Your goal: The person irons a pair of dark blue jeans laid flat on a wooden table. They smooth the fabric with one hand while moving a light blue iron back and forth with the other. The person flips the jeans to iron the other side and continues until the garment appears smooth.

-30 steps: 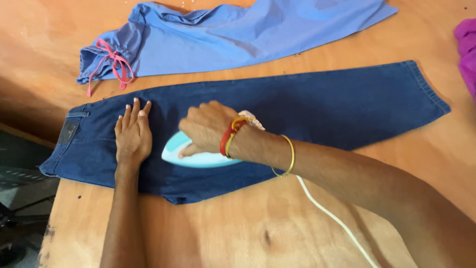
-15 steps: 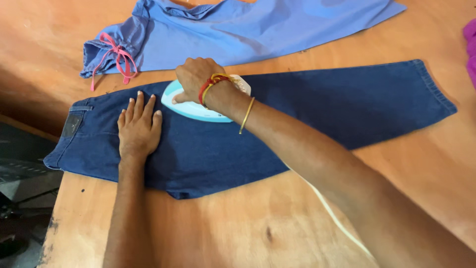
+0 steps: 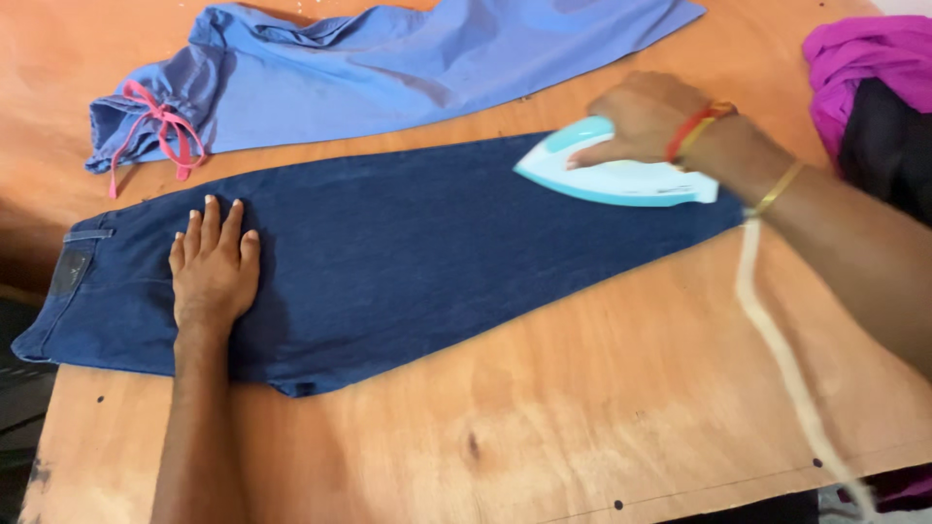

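Presently, the left hand (image 3: 214, 272) lies flat, palm down, fingers spread slightly, pressed on the dark blue jeans (image 3: 388, 252) near the waistband at the left of the frame; its forearm runs straight down to the lower edge. The right hand (image 3: 641, 116), at upper right, is closed around the handle of a pale blue and white iron (image 3: 612, 175), whose pointed sole rests on the denim leg, tip toward the left. Red thread and a thin gold bangle circle that wrist. A white cord (image 3: 777, 349) trails from the iron's rear to the lower right. The jeans lie folded lengthwise on a smooth orange plywood table (image 3: 544, 417). Above them sprawls a lighter blue garment (image 3: 408, 58) with a pink drawstring; magenta cloth (image 3: 854, 58) is bunched at the upper right corner.
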